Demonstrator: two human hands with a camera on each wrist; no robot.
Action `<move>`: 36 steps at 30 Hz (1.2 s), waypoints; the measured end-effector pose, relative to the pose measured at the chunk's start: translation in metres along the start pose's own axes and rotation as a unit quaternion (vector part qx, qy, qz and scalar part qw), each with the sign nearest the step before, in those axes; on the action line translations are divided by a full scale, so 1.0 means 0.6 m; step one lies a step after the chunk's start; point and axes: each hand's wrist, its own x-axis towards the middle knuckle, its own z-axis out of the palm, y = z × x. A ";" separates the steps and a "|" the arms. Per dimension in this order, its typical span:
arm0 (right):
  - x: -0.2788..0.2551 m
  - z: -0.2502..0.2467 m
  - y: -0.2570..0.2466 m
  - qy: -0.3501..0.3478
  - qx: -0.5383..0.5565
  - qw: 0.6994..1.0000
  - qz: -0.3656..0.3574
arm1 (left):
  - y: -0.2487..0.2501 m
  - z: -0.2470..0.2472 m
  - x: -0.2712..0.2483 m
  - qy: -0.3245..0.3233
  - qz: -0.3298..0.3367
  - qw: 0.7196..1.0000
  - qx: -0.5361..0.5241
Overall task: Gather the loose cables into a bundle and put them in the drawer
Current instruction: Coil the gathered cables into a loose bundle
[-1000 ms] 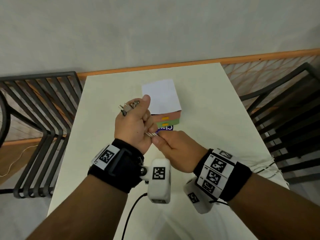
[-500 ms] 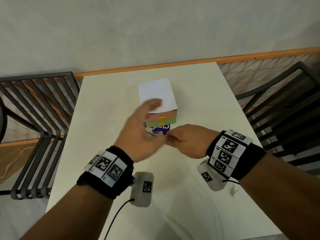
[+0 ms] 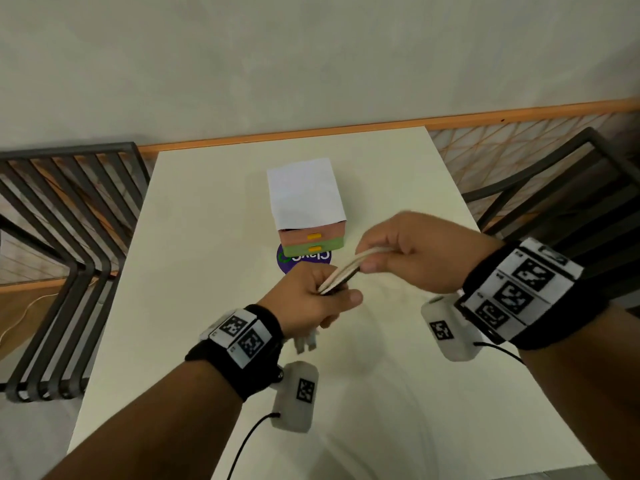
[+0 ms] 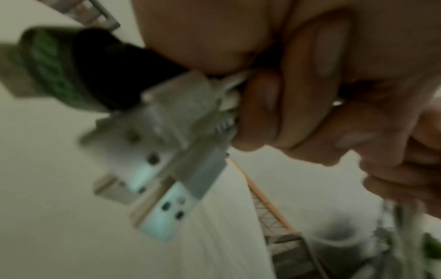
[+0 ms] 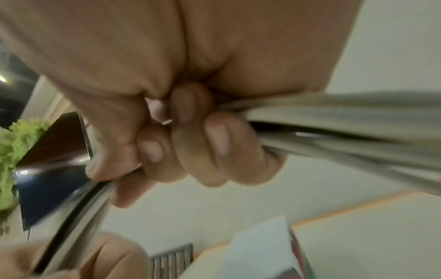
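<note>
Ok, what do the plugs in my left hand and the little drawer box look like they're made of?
Plugs: shiny bare metal shells, apparently USB; pale matte housings, probably plastic. One black and green, blurred. Drawer box: matte pink and green fronts, white top, likely plastic or card; can't tell which.

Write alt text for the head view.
Two hands stretch a bundle of cables between them above a cream table: the left hand grips one end, the right hand the other. Behind stands a small drawer box, both drawers shut.

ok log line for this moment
left hand: grips cables | right hand: grips cables | drawer unit: both drawers shut
</note>
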 end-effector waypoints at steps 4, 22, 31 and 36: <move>0.045 0.007 0.007 0.140 0.142 0.979 -0.031 | 0.058 0.024 -0.003 0.010 0.039 0.982 -0.185; 0.060 0.119 0.018 -0.027 0.024 0.993 0.108 | 0.058 0.023 0.062 0.230 0.054 0.967 -0.095; 0.049 0.110 0.024 -0.168 -0.049 0.981 0.080 | 0.025 0.011 0.072 0.145 0.021 0.956 0.254; 0.024 0.028 0.008 -0.135 0.004 0.991 0.019 | 0.019 0.011 0.038 0.087 0.069 0.979 0.173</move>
